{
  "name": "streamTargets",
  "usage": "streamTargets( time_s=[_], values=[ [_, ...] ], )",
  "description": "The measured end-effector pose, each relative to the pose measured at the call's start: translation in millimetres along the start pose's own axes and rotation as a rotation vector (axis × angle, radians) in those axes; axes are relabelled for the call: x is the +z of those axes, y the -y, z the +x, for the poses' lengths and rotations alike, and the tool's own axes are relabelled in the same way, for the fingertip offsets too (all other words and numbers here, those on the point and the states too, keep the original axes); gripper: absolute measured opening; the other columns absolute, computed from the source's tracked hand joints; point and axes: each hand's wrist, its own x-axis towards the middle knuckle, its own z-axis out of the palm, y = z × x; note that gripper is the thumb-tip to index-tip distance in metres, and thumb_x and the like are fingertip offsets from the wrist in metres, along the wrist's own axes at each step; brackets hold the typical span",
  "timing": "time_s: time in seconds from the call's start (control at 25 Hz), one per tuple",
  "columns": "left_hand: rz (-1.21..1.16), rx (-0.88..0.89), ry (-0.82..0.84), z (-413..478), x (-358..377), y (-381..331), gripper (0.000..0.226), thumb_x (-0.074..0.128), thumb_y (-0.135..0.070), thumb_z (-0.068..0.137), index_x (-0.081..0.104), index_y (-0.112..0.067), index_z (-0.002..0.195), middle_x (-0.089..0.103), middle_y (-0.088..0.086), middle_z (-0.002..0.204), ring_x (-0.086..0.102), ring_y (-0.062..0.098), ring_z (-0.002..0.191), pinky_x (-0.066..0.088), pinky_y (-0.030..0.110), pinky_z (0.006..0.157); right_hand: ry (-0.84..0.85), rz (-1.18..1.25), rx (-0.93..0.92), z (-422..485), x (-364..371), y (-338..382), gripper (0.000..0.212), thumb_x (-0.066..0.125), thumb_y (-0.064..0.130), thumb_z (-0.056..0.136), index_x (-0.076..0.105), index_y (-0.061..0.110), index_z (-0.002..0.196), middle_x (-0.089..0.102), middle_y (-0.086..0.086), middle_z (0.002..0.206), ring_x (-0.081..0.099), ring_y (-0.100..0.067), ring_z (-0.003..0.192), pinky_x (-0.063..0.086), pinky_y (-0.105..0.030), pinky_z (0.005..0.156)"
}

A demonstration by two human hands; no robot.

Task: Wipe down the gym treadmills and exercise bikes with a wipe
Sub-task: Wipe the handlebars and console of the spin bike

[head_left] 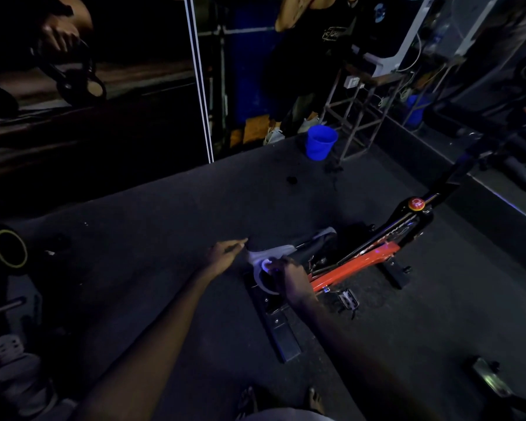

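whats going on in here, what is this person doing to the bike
A person is bent over an orange-framed bike in a dim gym. The right hand holds what looks like a small pale wipe against the saddle. The left hand reaches out with straight fingers to the saddle's edge. A blue bucket stands on the floor further back.

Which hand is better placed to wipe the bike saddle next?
Right. The right hand sits on the saddle, seemingly gripping a pale wipe; the left hand, fingers straight and empty, only reaches the saddle's edge.
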Motion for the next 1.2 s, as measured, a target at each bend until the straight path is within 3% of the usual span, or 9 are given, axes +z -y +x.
streamTargets(
  time_s=[0.2,0.28,0.36,0.4,0.56,0.68,0.84,1.04,1.2],
  values=[
    [-0.137,-0.076,-0.052,0,3,-2,0.075,0.013,-0.088,0.081,0.072,-0.046,0.104,0.061,0.002,0.135,0.051,0.018,0.129,0.024,0.036,0.118,-0.035,0.027,0.055,23,-2,13,0.018,0.057,0.028,0.095,0.073,0.019,0.097,0.069,-0.008,0.102,0.064,-0.025,0.093,0.042,-0.026,0.075],
    [-0.207,-0.094,-0.079,-9,2,-17,0.075,0.016,-0.071,0.095,0.07,-0.025,0.119,0.047,0.003,0.146,0.041,0.017,0.135,0.014,0.023,0.117,-0.06,-0.023,0.008,20,1,11,0.016,0.058,0.028,0.096,0.071,0.019,0.093,0.066,-0.008,0.095,0.063,-0.025,0.089,0.042,-0.027,0.072],
    [-0.268,-0.049,-0.126,-12,3,-26,0.056,0.02,-0.036,0.108,0.057,-0.002,0.13,0.035,-0.004,0.143,0.036,0.009,0.13,0.013,0.005,0.101,-0.022,-0.059,-0.045,22,1,8,0.017,0.056,0.028,0.097,0.071,0.02,0.094,0.064,-0.009,0.095,0.063,-0.029,0.086,0.039,-0.027,0.068],
    [-0.272,-0.046,-0.109,-12,4,-25,0.057,0.018,-0.033,0.108,0.06,0.001,0.126,0.041,-0.003,0.14,0.037,0.009,0.13,0.015,0.006,0.102,0.003,-0.06,-0.058,27,-2,9,0.018,0.056,0.028,0.097,0.072,0.02,0.096,0.064,-0.009,0.095,0.063,-0.029,0.084,0.036,-0.025,0.067],
    [-0.305,-0.101,-0.034,0,6,-10,0.07,0.015,-0.048,0.105,0.073,-0.01,0.114,0.064,0.005,0.127,0.052,0.016,0.126,0.023,0.023,0.114,-0.019,0.002,0.031,54,-10,13,0.022,0.054,0.025,0.098,0.072,0.014,0.091,0.061,-0.014,0.089,0.063,-0.034,0.082,0.038,-0.033,0.065],
    [-0.122,-0.089,0.0,0,7,-19,0.045,0.042,-0.043,0.103,0.066,-0.013,0.125,0.063,0.002,0.129,0.054,0.016,0.126,0.034,0.012,0.093,-0.057,-0.044,0.024,64,-28,-5,0.017,0.057,0.006,0.091,0.07,0.005,0.08,0.065,-0.02,0.086,0.064,-0.034,0.083,0.041,-0.036,0.068],
    [0.259,-0.018,0.062,1,19,-31,0.057,0.059,-0.038,0.096,0.044,-0.018,0.147,0.044,0.0,0.151,0.041,0.019,0.139,0.032,0.026,0.108,-0.055,-0.206,0.064,81,-53,-45,0.021,0.06,-0.004,0.07,0.062,0.016,0.065,0.067,-0.015,0.074,0.063,-0.027,0.078,0.046,-0.036,0.071],
    [0.312,0.088,0.048,2,31,-38,0.057,0.057,-0.028,0.098,0.038,-0.011,0.15,0.03,0.0,0.159,0.027,0.013,0.146,0.02,0.018,0.112,0.096,-0.4,-0.013,87,-42,-32,0.022,0.06,0.001,0.075,0.074,0.007,0.091,0.071,-0.018,0.096,0.064,-0.034,0.094,0.045,-0.036,0.087],
    [0.286,0.025,0.064,3,29,-39,0.061,0.058,-0.031,0.096,0.036,-0.018,0.151,0.03,-0.006,0.159,0.028,0.017,0.146,0.023,0.025,0.114,0.135,-0.261,-0.01,91,-41,-32,0.036,0.055,0.002,0.081,0.073,0.014,0.11,0.07,-0.013,0.112,0.063,-0.032,0.106,0.042,-0.033,0.097]
  ],
)
